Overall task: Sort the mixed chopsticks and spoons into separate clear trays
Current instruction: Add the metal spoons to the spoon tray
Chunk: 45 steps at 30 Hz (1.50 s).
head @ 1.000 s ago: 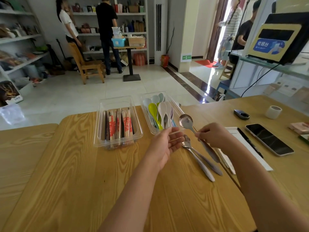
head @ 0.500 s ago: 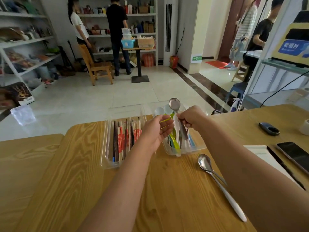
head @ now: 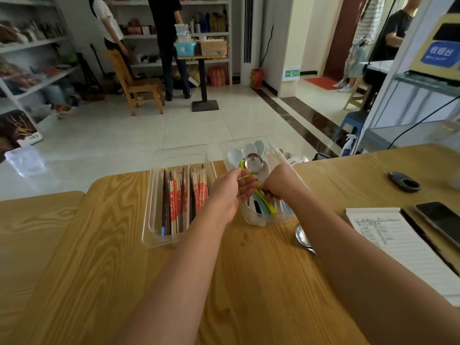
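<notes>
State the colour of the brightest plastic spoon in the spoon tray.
Yellow-green plastic spoon; head view.

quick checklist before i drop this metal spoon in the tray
1. Shiny metal spoon gripped by right hand: ok.
2. It hangs over the clear plastic spoon tray, not the clear chopstick tray: ok.
3. Left hand clear of the drop spot: not ok, fingers at that tray.
4. Left hand holding something: cannot tell.
5. Second metal spoon on the wooden table sorted: not ok.
</notes>
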Motion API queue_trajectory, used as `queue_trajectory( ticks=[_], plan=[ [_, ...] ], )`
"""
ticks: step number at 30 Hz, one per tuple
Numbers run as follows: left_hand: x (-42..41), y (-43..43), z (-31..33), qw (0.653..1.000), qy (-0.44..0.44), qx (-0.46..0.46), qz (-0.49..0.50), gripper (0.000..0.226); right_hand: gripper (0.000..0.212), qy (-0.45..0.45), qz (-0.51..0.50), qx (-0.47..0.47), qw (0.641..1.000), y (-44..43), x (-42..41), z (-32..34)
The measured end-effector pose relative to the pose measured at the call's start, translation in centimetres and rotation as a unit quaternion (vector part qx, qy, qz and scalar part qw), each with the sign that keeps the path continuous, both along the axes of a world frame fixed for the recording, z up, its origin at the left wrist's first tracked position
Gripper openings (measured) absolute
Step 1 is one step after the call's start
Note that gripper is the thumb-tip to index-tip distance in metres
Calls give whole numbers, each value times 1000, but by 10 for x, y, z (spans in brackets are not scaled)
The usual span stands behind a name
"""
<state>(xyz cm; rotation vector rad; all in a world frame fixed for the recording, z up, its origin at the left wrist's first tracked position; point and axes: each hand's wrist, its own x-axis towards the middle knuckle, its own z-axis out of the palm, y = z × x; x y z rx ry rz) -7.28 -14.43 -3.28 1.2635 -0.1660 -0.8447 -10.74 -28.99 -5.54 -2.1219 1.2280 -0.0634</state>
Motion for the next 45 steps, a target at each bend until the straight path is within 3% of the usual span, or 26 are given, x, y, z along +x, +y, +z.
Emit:
queue_trajectory(
  ticks=[7, 11, 22, 32, 45],
  plan=[
    [-5, 2, 4, 1000, -5, 2, -6, 24, 19, 24, 14, -22, 999, 3, -14, 16],
    [-12, 4, 12, 1000, -3, -10, -9, 23, 17, -74, 18, 9, 997, 8, -33, 40],
    [-91, 15, 41, 997, -2, -61, -55, 28, 17, -200, -13, 12, 980, 35, -135, 89],
    [-174, 39, -4, 994, 47, -36, -93, 26, 9, -168, -50, 28, 984, 48, -228, 46],
    [-195, 43, -39, 995, 51, 23, -84, 29, 11, -55, -15, -43, 997, 40, -230, -18]
  ],
)
